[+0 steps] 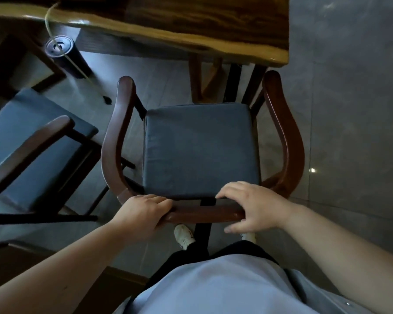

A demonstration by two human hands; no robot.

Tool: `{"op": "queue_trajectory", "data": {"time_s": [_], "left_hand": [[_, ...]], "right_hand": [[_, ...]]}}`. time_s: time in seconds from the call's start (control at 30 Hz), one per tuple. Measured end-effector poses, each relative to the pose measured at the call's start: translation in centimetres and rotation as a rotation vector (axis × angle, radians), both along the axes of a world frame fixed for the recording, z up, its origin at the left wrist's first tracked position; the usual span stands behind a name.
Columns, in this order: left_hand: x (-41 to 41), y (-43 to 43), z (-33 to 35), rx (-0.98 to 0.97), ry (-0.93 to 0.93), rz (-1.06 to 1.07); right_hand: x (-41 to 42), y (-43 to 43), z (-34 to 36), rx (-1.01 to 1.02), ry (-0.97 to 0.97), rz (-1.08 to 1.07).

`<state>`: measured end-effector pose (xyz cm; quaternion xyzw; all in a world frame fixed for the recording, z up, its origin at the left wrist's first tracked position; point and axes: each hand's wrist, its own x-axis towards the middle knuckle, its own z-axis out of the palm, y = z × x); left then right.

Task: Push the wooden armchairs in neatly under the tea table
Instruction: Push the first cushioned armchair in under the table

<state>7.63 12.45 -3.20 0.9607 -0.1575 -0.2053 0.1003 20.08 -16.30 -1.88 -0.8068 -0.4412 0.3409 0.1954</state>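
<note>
A wooden armchair with a curved reddish-brown rail and a grey seat cushion stands in front of me, facing the tea table. My left hand is wrapped around the left part of its back rail. My right hand grips the same rail further right. The front tips of the armrests sit just short of the table's near edge. A second armchair with a grey cushion stands to the left, angled away from the table.
A dark cylindrical bin with a cord across it stands under the table at the left. Table legs and a light wooden frame are behind the seat. Grey tiled floor lies to the right.
</note>
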Motion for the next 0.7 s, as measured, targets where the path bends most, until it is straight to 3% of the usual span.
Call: {"op": "queue_trajectory", "data": {"time_s": [0.2,0.3,0.7], "left_hand": [[1.9,1.1,0.6,0.114,0.079,-0.183],[3.2,1.9,1.6,0.151,0.123,-0.211],[7.9,10.9,3.4,0.247,0.113,-0.108]], "right_hand": [[-1.7,1.6,0.2,-0.243,-0.142,0.048],[-2.3,2.1,0.2,-0.179,-0.265,0.041],[-1.0,11.5,-0.6,-0.016,-0.345,-0.068]]}}
